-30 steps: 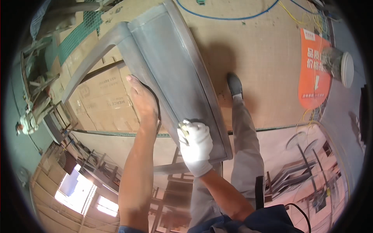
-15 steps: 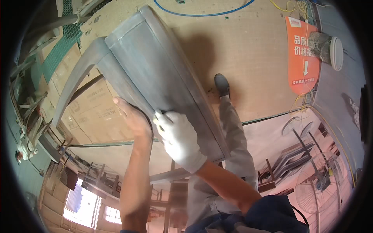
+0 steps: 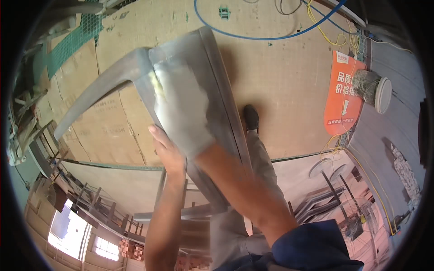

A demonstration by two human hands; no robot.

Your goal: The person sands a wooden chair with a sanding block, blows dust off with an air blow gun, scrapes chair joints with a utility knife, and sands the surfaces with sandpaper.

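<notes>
A grey wooden furniture piece (image 3: 221,113) with a flat panel and a long curved leg (image 3: 97,88) slants upward in front of me. My left hand (image 3: 169,151) is bare and grips its left edge, some fingers hidden against the wood. In a white glove, my right hand (image 3: 183,108) presses on the panel's upper part, close to where the leg joins. Motion blurs this glove. Its fingers are bent around something small, with a yellowish patch at their edge, that I cannot make out.
Brown board sheeting (image 3: 280,90) covers the floor ahead. A blue hose (image 3: 266,39) curves across the top, near yellow cables (image 3: 334,43). To the right are an orange floor sign (image 3: 337,108), a dirty bucket (image 3: 375,90) and a stand fan (image 3: 357,226). My dark shoe (image 3: 251,117) is beside the piece.
My gloved right hand has slid up along the panel, away from me, toward the leg joint. My left hand stays at the edge. The view has shifted a little.
</notes>
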